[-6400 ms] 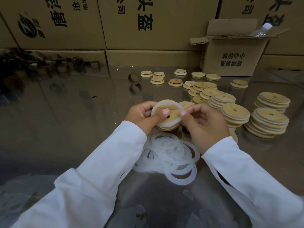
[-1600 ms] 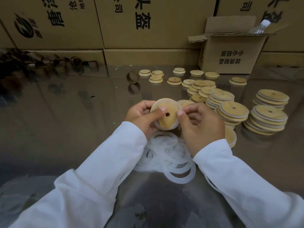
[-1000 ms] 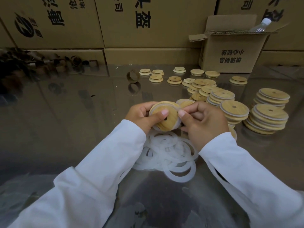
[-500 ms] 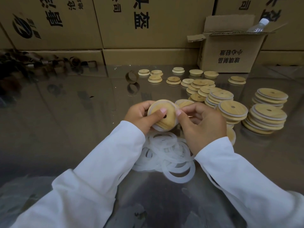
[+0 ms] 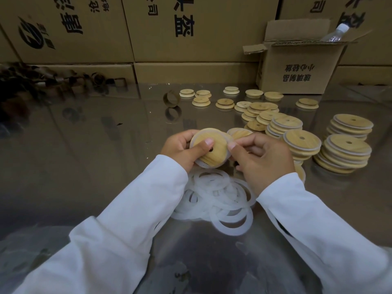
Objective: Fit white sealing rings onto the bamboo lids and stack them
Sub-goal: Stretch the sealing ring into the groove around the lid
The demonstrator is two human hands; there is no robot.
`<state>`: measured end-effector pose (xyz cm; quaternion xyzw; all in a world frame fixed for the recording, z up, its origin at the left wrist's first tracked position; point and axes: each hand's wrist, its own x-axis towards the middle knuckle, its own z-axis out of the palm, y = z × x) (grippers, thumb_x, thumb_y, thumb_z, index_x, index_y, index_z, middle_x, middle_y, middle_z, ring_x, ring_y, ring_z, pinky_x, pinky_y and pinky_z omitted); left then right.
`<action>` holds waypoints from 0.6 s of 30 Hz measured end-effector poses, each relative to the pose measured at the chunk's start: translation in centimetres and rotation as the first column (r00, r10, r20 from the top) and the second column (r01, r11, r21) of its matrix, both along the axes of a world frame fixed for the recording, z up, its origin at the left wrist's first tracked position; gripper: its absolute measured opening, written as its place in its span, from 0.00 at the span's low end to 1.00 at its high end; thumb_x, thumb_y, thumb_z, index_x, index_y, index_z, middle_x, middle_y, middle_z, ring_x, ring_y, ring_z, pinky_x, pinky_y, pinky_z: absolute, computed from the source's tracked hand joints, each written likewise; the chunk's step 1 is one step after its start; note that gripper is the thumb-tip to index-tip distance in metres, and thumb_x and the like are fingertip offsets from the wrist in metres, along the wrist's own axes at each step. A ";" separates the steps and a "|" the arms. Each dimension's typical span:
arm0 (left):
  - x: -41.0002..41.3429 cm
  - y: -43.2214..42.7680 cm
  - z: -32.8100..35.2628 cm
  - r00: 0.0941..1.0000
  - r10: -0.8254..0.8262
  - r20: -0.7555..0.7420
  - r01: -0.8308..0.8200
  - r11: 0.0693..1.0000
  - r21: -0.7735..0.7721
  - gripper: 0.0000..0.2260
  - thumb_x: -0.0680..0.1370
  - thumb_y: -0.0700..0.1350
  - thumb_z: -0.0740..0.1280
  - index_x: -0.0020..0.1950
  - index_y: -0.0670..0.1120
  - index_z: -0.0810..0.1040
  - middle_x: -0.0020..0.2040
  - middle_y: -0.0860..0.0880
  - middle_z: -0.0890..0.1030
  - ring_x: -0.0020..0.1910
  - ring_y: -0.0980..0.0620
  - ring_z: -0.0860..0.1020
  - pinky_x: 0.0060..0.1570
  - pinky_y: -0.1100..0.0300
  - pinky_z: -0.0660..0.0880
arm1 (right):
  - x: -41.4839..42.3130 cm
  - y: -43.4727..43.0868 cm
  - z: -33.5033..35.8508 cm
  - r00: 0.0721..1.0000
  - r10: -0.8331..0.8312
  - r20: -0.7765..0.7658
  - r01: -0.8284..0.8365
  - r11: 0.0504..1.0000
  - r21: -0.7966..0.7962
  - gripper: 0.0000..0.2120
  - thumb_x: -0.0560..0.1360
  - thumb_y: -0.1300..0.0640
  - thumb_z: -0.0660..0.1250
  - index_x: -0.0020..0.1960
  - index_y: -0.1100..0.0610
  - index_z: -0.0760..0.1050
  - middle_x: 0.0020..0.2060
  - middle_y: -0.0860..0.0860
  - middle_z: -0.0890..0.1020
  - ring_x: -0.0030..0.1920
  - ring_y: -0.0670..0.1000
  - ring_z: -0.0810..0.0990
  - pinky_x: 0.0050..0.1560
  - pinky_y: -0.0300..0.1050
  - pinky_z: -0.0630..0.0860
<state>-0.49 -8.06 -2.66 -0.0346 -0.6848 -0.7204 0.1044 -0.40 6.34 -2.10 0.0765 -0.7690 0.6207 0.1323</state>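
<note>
I see a glossy reflective table (image 5: 89, 145). White sealing rings (image 5: 218, 198) are heaped at six o'clock, stacked bamboo lids (image 5: 343, 153) sit at three, loose lids (image 5: 224, 103) at twelve, an open carton (image 5: 297, 68) at one.

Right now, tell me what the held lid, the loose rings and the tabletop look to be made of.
Held lid: bamboo by its tan, streaked grain, matte.
Loose rings: translucent milky white, limp and overlapping, likely silicone or rubber.
Tabletop: glossy and mirror-like, reflecting the cartons; polished metal or a clear film cover, uncertain.
</note>
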 end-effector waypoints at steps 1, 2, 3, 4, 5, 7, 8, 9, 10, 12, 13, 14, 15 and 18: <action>0.0 0.0 0.0 1.000 0.010 -0.001 -0.010 1.000 0.015 0.04 0.74 0.37 0.65 0.46 0.44 0.78 0.39 0.45 0.81 0.40 0.47 0.79 0.50 0.50 0.77 | 0.0 0.0 0.0 1.000 0.013 0.010 -0.013 1.000 -0.010 0.07 0.70 0.58 0.70 0.35 0.50 0.78 0.34 0.47 0.84 0.37 0.46 0.82 0.47 0.52 0.80; -0.1 0.0 0.0 1.000 0.018 0.000 -0.018 0.999 0.035 0.04 0.74 0.38 0.65 0.45 0.44 0.78 0.38 0.46 0.81 0.40 0.47 0.79 0.49 0.50 0.78 | 0.1 0.0 0.0 1.000 0.021 0.020 -0.020 1.000 -0.017 0.07 0.70 0.58 0.71 0.35 0.49 0.78 0.34 0.47 0.84 0.38 0.46 0.83 0.47 0.52 0.80; -0.1 0.0 0.0 1.000 0.021 0.001 -0.021 0.998 0.053 0.04 0.74 0.38 0.65 0.45 0.44 0.78 0.38 0.47 0.81 0.40 0.47 0.80 0.48 0.50 0.78 | 0.1 -0.1 0.0 0.999 0.023 0.027 -0.022 1.000 -0.020 0.07 0.70 0.57 0.71 0.35 0.49 0.78 0.34 0.47 0.84 0.39 0.46 0.83 0.47 0.53 0.80; -0.1 0.0 0.0 1.000 0.020 0.000 -0.020 0.998 0.064 0.04 0.74 0.38 0.65 0.45 0.44 0.79 0.38 0.46 0.81 0.41 0.47 0.80 0.49 0.50 0.78 | 0.1 0.0 0.0 0.999 0.021 0.031 -0.020 1.000 -0.021 0.07 0.70 0.57 0.71 0.34 0.49 0.78 0.34 0.48 0.84 0.39 0.47 0.83 0.48 0.53 0.80; -0.1 0.0 0.0 1.000 0.016 -0.003 -0.016 0.997 0.069 0.04 0.74 0.38 0.65 0.46 0.44 0.78 0.39 0.46 0.81 0.42 0.46 0.80 0.49 0.49 0.78 | 0.1 0.0 0.0 0.999 0.018 0.033 -0.018 1.000 -0.021 0.07 0.70 0.57 0.70 0.35 0.50 0.78 0.34 0.48 0.84 0.39 0.47 0.83 0.47 0.53 0.80; -0.1 0.0 0.0 1.000 0.007 -0.012 -0.006 0.997 0.076 0.04 0.73 0.38 0.65 0.46 0.43 0.78 0.40 0.44 0.81 0.43 0.44 0.80 0.50 0.48 0.78 | 0.1 -0.1 0.0 0.999 0.024 0.040 -0.023 1.000 -0.019 0.07 0.71 0.59 0.70 0.35 0.51 0.78 0.32 0.49 0.84 0.36 0.47 0.83 0.46 0.51 0.81; -0.1 0.0 -0.1 1.000 0.004 -0.014 -0.003 0.997 0.081 0.04 0.73 0.38 0.65 0.47 0.43 0.78 0.41 0.43 0.81 0.43 0.44 0.79 0.50 0.48 0.78 | 0.1 -0.1 0.1 0.998 0.031 0.049 -0.030 0.999 -0.018 0.07 0.71 0.59 0.69 0.35 0.52 0.77 0.31 0.49 0.84 0.35 0.47 0.83 0.45 0.50 0.81; -0.1 0.0 -0.1 1.000 0.000 -0.013 0.001 0.996 0.089 0.04 0.73 0.38 0.65 0.47 0.42 0.78 0.41 0.43 0.81 0.44 0.43 0.79 0.50 0.47 0.78 | 0.1 -0.1 0.1 0.998 0.036 0.060 -0.035 0.999 -0.018 0.07 0.72 0.60 0.69 0.35 0.53 0.77 0.30 0.49 0.83 0.35 0.47 0.83 0.45 0.50 0.81; -0.2 0.0 -0.1 1.000 -0.004 -0.011 0.005 0.995 0.101 0.05 0.73 0.38 0.65 0.47 0.42 0.78 0.42 0.42 0.80 0.44 0.42 0.79 0.51 0.47 0.78 | 0.0 -0.2 0.1 0.997 0.039 0.071 -0.038 0.999 -0.023 0.08 0.72 0.60 0.69 0.35 0.53 0.77 0.30 0.49 0.83 0.35 0.47 0.83 0.46 0.51 0.81; -0.3 0.0 -0.1 1.000 -0.009 -0.012 0.010 0.993 0.122 0.05 0.73 0.38 0.64 0.47 0.42 0.77 0.43 0.41 0.80 0.45 0.42 0.79 0.51 0.47 0.77 | 0.0 -0.2 0.1 0.995 0.039 0.088 -0.035 0.999 -0.040 0.09 0.72 0.60 0.69 0.33 0.53 0.77 0.29 0.49 0.83 0.36 0.48 0.83 0.46 0.53 0.81; -0.3 0.0 -0.2 1.000 -0.009 -0.017 0.012 0.992 0.127 0.05 0.73 0.38 0.64 0.47 0.42 0.77 0.43 0.41 0.80 0.44 0.44 0.79 0.50 0.48 0.78 | -0.1 -0.2 0.1 0.995 0.034 0.093 -0.030 0.998 -0.048 0.10 0.72 0.60 0.69 0.33 0.52 0.76 0.29 0.49 0.83 0.36 0.48 0.83 0.46 0.54 0.81; -0.4 0.0 -0.2 1.000 -0.010 -0.026 0.013 0.992 0.128 0.05 0.73 0.38 0.64 0.47 0.42 0.77 0.42 0.42 0.80 0.43 0.46 0.79 0.48 0.51 0.78 | -0.1 -0.3 0.1 0.995 0.026 0.095 -0.021 0.998 -0.052 0.10 0.71 0.60 0.69 0.32 0.51 0.76 0.28 0.49 0.83 0.35 0.48 0.83 0.46 0.54 0.80; -0.4 0.0 -0.2 0.999 -0.011 -0.036 0.015 0.992 0.125 0.05 0.73 0.38 0.64 0.47 0.42 0.78 0.42 0.43 0.80 0.41 0.48 0.80 0.46 0.54 0.79 | -0.1 -0.3 0.0 0.995 0.017 0.095 -0.012 0.999 -0.052 0.11 0.71 0.59 0.69 0.31 0.51 0.76 0.28 0.48 0.83 0.35 0.48 0.83 0.46 0.54 0.80; -0.4 0.0 -0.1 0.998 0.001 -0.060 0.006 0.992 0.126 0.05 0.72 0.38 0.65 0.47 0.42 0.77 0.41 0.44 0.80 0.39 0.50 0.80 0.43 0.58 0.79 | 0.0 -0.4 0.0 0.997 -0.015 0.075 0.016 1.000 -0.012 0.10 0.71 0.58 0.69 0.31 0.50 0.76 0.28 0.47 0.83 0.35 0.47 0.82 0.46 0.54 0.81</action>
